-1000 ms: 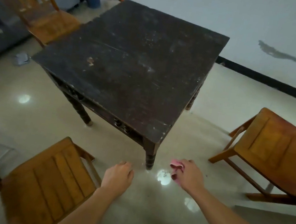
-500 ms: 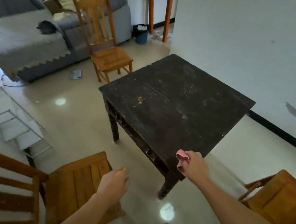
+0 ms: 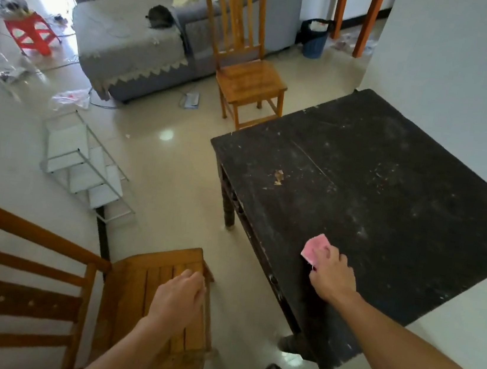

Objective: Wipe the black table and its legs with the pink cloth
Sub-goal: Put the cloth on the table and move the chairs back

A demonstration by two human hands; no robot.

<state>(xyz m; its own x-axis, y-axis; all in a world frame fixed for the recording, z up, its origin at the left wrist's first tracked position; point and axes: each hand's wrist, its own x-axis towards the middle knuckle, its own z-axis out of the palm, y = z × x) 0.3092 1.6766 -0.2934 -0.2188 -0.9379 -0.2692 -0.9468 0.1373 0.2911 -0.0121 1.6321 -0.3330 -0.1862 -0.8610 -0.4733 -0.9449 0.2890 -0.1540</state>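
Observation:
The black table [image 3: 381, 208] fills the right half of the view, its top dusty and scuffed with a small brown stain near the left edge. My right hand [image 3: 331, 275] presses the pink cloth [image 3: 315, 248] flat on the tabletop close to the near left edge. A turned front leg [image 3: 228, 210] shows at the left corner, and the near corner leg [image 3: 297, 344] stands by my foot. My left hand [image 3: 179, 299] hangs loosely curled over a wooden chair seat, holding nothing.
A wooden chair [image 3: 139, 304] stands at my left, another [image 3: 248, 70] beyond the table's far left corner. A white wire rack [image 3: 84, 163] lies on the floor. A grey sofa [image 3: 150, 32], a blue bin [image 3: 315, 39] and a red stool [image 3: 30, 32] lie farther back.
My right hand rose from beside the near leg onto the tabletop with the cloth. The view lifted and swung left, bringing the sofa and far chair into sight.

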